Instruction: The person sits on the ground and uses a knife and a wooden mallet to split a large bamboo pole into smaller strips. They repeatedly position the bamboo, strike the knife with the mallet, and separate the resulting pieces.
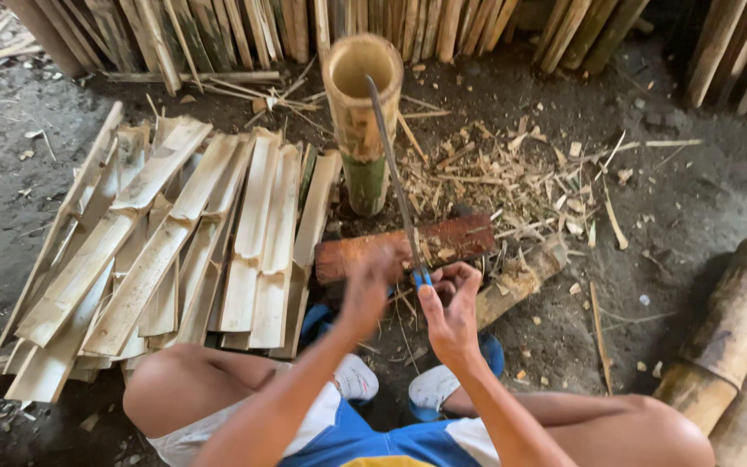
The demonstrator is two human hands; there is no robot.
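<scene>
Both hands, left hand blurred, right hand clenched on the knife. Bamboo tube stands whole; split slats piled beside.

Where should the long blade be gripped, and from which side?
Grip the long blade at its blue handle end, the end nearest the person, coming from below and behind. The right hand is already closed around that end, the left hand beside it. The bare edge runs up to the upright bamboo tube.

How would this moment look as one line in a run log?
right hand: grips knife handle | left hand: blurred, beside handle | blade: tip at upright bamboo tube rim | split slats: piled on left
</scene>
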